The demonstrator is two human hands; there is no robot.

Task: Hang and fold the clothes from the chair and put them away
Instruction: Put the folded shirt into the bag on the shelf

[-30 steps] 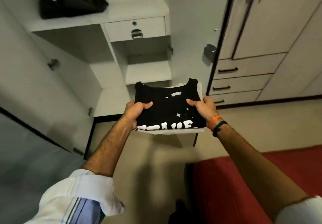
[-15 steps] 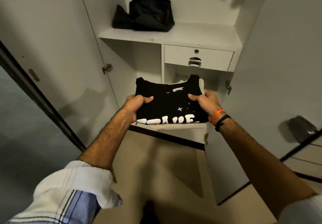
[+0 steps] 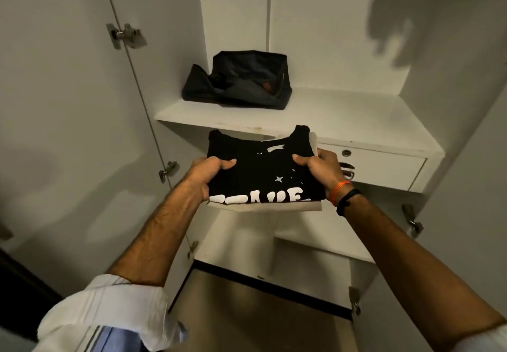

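A folded stack is held in both hands in front of the open wardrobe: a black T-shirt [image 3: 260, 170] with white lettering and a small star on top, a white garment [image 3: 277, 207] under it, its edges showing at the near edge and far right corner of the stack. The left hand [image 3: 208, 177] is clamped on the stack's left edge, thumb on top. The right hand [image 3: 319, 170] is clamped on the right edge, thumb on top; an orange band [image 3: 338, 191] and a black band [image 3: 348, 201] are worn on that wrist. The stack is held in the air, just below and in front of the front edge of the upper shelf [image 3: 343, 116], touching no shelf.

Surroundings: a crumpled dark bag [image 3: 238, 83] lies on the upper shelf, toward its left rear corner. A white drawer [image 3: 384, 166] with a keyhole and a metal pull sits under the shelf's right part, partly hidden by the right hand. A lower shelf [image 3: 315, 238] is seen beneath the stack. An open door [image 3: 68, 105] with hinges stands at left; another door panel stands at right. Nothing lies between the stack and the shelf front.

Versus half a second ago: the grip is unchanged, the stack has been brought closer to the upper shelf, and the view has been tilted up, so the bag and shelf are seen lower in the frame and larger.
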